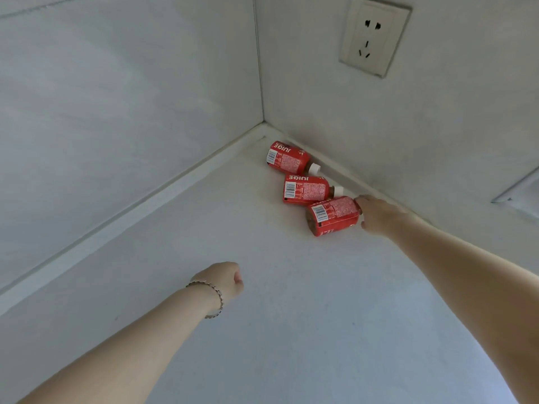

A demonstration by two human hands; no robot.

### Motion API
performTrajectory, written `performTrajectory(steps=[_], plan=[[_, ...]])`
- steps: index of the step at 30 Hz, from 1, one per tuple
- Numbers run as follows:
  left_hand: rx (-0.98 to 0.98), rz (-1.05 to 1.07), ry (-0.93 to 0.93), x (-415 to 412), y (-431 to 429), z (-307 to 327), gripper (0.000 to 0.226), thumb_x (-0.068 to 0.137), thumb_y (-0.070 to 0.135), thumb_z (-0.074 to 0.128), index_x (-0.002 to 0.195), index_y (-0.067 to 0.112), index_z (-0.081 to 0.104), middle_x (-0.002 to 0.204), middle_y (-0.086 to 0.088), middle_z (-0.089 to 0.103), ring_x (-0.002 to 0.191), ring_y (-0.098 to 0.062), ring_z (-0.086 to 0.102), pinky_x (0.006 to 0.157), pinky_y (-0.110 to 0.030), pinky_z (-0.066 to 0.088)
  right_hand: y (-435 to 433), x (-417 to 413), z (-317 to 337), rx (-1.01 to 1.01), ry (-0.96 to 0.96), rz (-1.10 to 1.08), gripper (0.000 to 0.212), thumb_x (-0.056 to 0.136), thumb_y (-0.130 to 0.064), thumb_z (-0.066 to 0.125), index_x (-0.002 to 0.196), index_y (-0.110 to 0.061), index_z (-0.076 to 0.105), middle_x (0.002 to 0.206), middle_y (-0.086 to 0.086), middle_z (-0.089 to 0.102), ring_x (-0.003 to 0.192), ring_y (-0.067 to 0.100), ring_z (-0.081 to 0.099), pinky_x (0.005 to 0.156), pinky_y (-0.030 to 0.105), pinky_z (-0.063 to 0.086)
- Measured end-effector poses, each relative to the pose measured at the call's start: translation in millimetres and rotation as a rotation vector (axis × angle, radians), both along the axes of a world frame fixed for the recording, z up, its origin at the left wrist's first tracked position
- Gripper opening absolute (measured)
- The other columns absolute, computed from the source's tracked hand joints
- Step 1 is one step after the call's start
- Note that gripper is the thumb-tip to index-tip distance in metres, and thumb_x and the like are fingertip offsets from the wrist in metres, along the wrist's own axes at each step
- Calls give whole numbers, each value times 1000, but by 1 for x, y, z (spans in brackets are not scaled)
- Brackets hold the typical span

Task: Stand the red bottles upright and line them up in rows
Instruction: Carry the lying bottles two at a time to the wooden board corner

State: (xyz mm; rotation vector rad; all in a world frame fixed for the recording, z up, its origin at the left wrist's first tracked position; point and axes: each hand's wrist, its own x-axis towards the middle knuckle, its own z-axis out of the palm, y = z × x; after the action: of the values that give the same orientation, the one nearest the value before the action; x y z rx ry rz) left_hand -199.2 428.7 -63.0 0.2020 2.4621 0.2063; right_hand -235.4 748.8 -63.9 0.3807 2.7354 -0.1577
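**Against the corner, three bottles on their sides**

Near the corner where two pale walls (116, 83) meet, seen from the head camera, three red bottles lie on their sides on a white surface (291, 316). They lie close together along the right-hand wall, caps toward it. The far bottle (287, 158) lies deepest in the corner, the middle bottle (306, 190) just beside it, and the near bottle (332, 215) touches the middle one. The right hand (379, 215) grips the near bottle at its cap end, hiding the cap. The left hand (224, 279), a bracelet (217, 295) on its wrist, is well apart from the bottles, fingers curled into a fist, holding nothing. A wall socket (374, 36) sits high on the right-hand wall.
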Motion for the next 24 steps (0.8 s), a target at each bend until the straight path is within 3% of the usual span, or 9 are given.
performTrajectory(steps=[4, 7, 9, 11, 12, 14, 17, 20, 24], plan=[[25, -16, 13, -8, 15, -4, 12, 90, 21, 42, 80, 24, 48, 95, 2, 57, 89, -22, 57, 87, -33, 50, 11, 14, -5, -189, 176, -36, 31, 83, -16, 66, 110, -6, 53, 111, 11, 59, 98, 31, 57, 85, 35, 47], [52, -41, 7, -9, 26, -5, 15, 90, 21, 43, 76, 26, 48, 91, 4, 54, 84, -20, 55, 83, -31, 50, 14, 43, -1, -363, 236, -45, 23, 74, -12, 76, 85, -11, 55, 89, 5, 58, 79, 22, 50, 57, 16, 38], [60, -79, -15, -7, 32, -5, 12, 90, 21, 43, 80, 25, 48, 91, 5, 54, 86, -20, 56, 83, -31, 49, 11, 64, 4, -467, 258, -59, 28, 71, -9, 77, 79, -16, 51, 82, 5, 58, 69, 22, 51, 50, 6, 35], [43, -141, -26, -6, 37, -4, 9, 90, 22, 44, 83, 25, 48, 94, 4, 56, 92, -21, 58, 86, -32, 49, 9, 75, 20, -553, 363, -176, 22, 72, -9, 73, 79, -19, 54, 77, 6, 58, 62, 22, 51, 52, 8, 39], [32, -165, -25, -6, 39, -2, 8, 89, 22, 44, 83, 25, 48, 97, 2, 59, 94, -22, 59, 87, -32, 49, 9, 76, 30, -566, 419, -240, 18, 73, -11, 72, 79, -20, 57, 76, 6, 58, 64, 23, 53, 57, 17, 42], [27, -182, 0, -9, 47, 2, 9, 88, 21, 44, 84, 25, 51, 107, -1, 65, 96, -23, 60, 87, -32, 49, 9, 76, 44, -416, 453, -233, 13, 74, -17, 70, 84, -18, 62, 80, 6, 62, 75, 26, 57, 66, 26, 43], [90, -143, 104, -16, 67, 10, 16, 88, 19, 45, 89, 21, 60, 108, -4, 68, 98, -26, 62, 87, -33, 51, 10, 78, 49, -116, 389, -80, 20, 82, -29, 61, 95, -14, 60, 96, 7, 67, 85, 31, 60, 66, 27, 40], [165, -123, 286, -34, 98, 17, 22, 88, 16, 46, 103, 15, 62, 113, -5, 67, 104, -28, 61, 86, -34, 49, 11, 80, 45, -76, 360, -74, 26, 89, -35, 50, 103, -14, 54, 104, 8, 65, 88, 30, 59, 64, 27, 36], [204, -284, 503, -76, 143, 12, 44, 85, 14, 56, 128, 12, 46, 135, -6, 49, 120, -30, 50, 97, -39, 44, 9, 76, 39, -94, 393, -90, 27, 89, -37, 50, 103, -15, 54, 103, 6, 66, 94, 31, 61, 65, 27, 37]])
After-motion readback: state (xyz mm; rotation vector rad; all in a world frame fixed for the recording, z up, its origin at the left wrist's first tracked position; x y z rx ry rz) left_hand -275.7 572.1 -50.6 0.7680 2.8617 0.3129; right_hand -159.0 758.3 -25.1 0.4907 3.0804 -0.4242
